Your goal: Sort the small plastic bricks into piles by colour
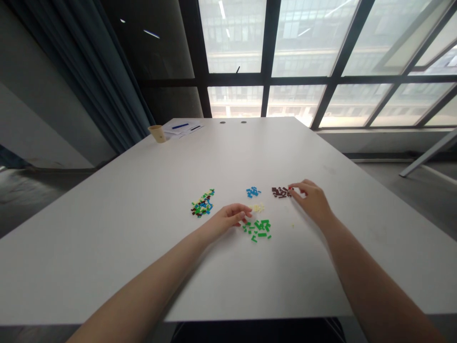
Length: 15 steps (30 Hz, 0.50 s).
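Small plastic bricks lie in heaps on the white table (143, 247). A mixed heap (203, 204) of green, blue, yellow and dark pieces sits at the left. A blue heap (253, 192), a pale yellow heap (258, 207), a green heap (259, 228) and a dark brown heap (279, 192) lie to its right. My left hand (230, 216) rests between the yellow and green heaps, fingers curled in a pinch on a tiny piece I cannot name. My right hand (311, 197) touches the right edge of the brown heap, fingertips pinched on a small red piece.
A tan paper cup (157, 133) stands at the far left corner, beside papers with a blue pen (180, 126). A single loose pale piece (293, 225) lies right of the green heap. Large windows rise behind the table, and a dark curtain hangs at the left.
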{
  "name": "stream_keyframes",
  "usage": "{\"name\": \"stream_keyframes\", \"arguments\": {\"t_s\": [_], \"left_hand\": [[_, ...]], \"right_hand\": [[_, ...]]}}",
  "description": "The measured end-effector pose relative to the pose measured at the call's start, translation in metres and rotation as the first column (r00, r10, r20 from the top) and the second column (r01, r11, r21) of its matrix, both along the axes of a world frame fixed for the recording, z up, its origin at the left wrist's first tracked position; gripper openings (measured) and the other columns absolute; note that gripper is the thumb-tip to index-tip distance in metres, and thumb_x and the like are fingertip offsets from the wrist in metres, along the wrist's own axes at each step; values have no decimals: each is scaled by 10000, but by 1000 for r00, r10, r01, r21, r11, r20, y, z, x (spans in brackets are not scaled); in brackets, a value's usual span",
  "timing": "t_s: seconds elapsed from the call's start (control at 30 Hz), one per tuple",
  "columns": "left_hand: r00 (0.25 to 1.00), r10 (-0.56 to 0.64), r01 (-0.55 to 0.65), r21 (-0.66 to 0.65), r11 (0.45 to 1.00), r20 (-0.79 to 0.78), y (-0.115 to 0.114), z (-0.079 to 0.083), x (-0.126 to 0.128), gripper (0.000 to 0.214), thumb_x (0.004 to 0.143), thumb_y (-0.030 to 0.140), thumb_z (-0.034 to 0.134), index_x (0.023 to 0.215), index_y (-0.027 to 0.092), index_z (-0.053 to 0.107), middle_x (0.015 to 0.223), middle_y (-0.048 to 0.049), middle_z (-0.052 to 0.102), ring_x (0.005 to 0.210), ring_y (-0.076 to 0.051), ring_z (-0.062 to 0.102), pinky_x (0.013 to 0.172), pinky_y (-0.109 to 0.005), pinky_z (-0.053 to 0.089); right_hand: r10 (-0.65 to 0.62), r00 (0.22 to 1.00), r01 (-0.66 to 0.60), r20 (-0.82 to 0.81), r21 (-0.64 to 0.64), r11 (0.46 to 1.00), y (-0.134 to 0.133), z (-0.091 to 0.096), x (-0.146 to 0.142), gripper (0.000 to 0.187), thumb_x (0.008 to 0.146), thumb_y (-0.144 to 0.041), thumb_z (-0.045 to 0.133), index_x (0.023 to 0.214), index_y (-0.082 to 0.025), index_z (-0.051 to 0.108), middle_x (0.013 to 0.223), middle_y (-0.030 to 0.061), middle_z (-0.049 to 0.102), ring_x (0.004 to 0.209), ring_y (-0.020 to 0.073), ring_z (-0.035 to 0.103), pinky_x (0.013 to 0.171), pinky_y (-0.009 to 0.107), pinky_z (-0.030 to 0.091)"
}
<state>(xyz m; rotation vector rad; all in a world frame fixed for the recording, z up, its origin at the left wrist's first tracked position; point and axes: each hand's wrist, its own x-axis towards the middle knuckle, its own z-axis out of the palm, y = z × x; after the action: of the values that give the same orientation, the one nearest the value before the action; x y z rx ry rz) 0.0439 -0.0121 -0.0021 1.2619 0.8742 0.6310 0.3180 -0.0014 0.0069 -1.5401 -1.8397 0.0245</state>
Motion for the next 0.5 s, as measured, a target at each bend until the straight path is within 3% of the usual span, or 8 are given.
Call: {"name": "stream_keyframes", "arguments": {"t_s": [0.1, 0.2, 0.37, 0.5], "left_hand": [[999, 36, -36, 20, 999, -10, 2, 1, -3, 287, 716, 412, 577, 895, 188, 599, 943, -51, 610, 795, -118, 549, 676, -223, 390], [998, 56, -55, 32, 998, -6, 5, -2, -5, 296, 705, 423, 584, 887, 191, 600, 935, -47, 617, 777, -115, 552, 671, -226, 391], [998, 62, -62, 31, 998, 3, 4, -3, -4, 313, 692, 431, 594, 877, 178, 600, 908, -54, 616, 738, -113, 552, 656, -229, 401], [990, 143, -143, 45, 989, 9, 8, 2, -9, 327, 675, 430, 605, 881, 176, 601, 915, -61, 614, 738, -116, 554, 646, -229, 410]], "right_hand": [[-269, 959, 275, 86, -60, 960, 16, -15, 40, 209, 716, -265, 521, 822, -186, 682, 648, 12, 493, 586, 129, 466, 588, 257, 351], [-390, 903, 416, 181, -141, 898, 23, -32, 57, 238, 722, -284, 490, 831, -207, 687, 699, 30, 518, 595, 134, 464, 563, 262, 326], [-411, 887, 450, 213, -194, 872, 26, -45, 59, 279, 724, -300, 466, 875, -220, 686, 751, 53, 543, 634, 147, 469, 561, 272, 318], [-437, 899, 434, -9, -115, 894, 23, -33, 59, 344, 718, -265, 451, 985, -186, 653, 646, 23, 508, 577, 133, 433, 578, 275, 338]]}}
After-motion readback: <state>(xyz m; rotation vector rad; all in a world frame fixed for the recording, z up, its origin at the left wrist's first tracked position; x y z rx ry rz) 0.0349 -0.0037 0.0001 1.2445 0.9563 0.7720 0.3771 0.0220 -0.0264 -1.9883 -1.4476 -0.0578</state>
